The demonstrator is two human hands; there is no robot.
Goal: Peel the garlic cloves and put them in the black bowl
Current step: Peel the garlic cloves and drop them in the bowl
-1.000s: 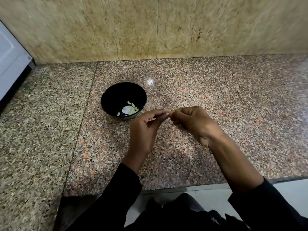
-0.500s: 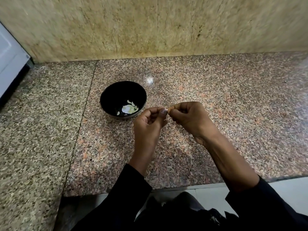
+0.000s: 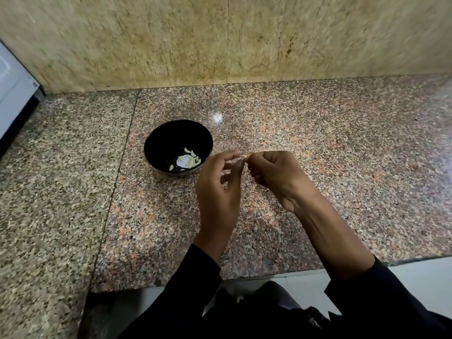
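One black bowl (image 3: 178, 148) sits on the granite counter (image 3: 318, 148), left of centre. Inside it lie several pale garlic cloves (image 3: 187, 160), bunched too close to count exactly. Two hands work above the counter, the left hand (image 3: 219, 189) and right hand (image 3: 278, 176), with one small garlic clove (image 3: 245, 156) between their fingertips.

pale garlic clove (image 3: 244, 156) between hands, black bowl (image 3: 156, 140)
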